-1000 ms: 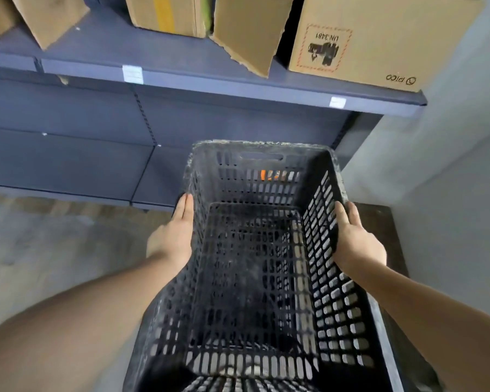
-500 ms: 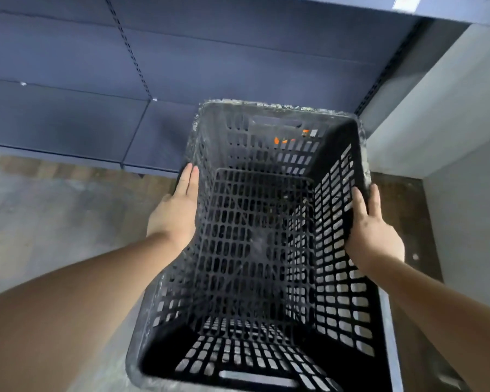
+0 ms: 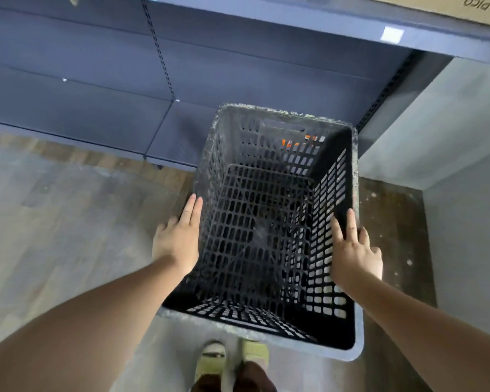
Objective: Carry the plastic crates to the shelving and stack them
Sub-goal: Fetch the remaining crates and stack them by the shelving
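Observation:
A black perforated plastic crate, its rim flecked with pale grit, hangs low over the floor in front of the dark blue shelving. Its far end reaches over the edge of the bottom shelf. My left hand presses flat against the outside of the left wall. My right hand grips the right rim, with the fingers lying along the inside of that wall. The crate is empty. Something orange shows through the holes of its far wall.
An upper shelf juts out above, carrying a cardboard box at the top right. A pale wall closes off the right side. My feet in light sandals stand just behind the crate on the grey floor.
The crate has come down and tilted more level, so more of its near wall and the floor show. My view has dipped, and my feet have come into sight.

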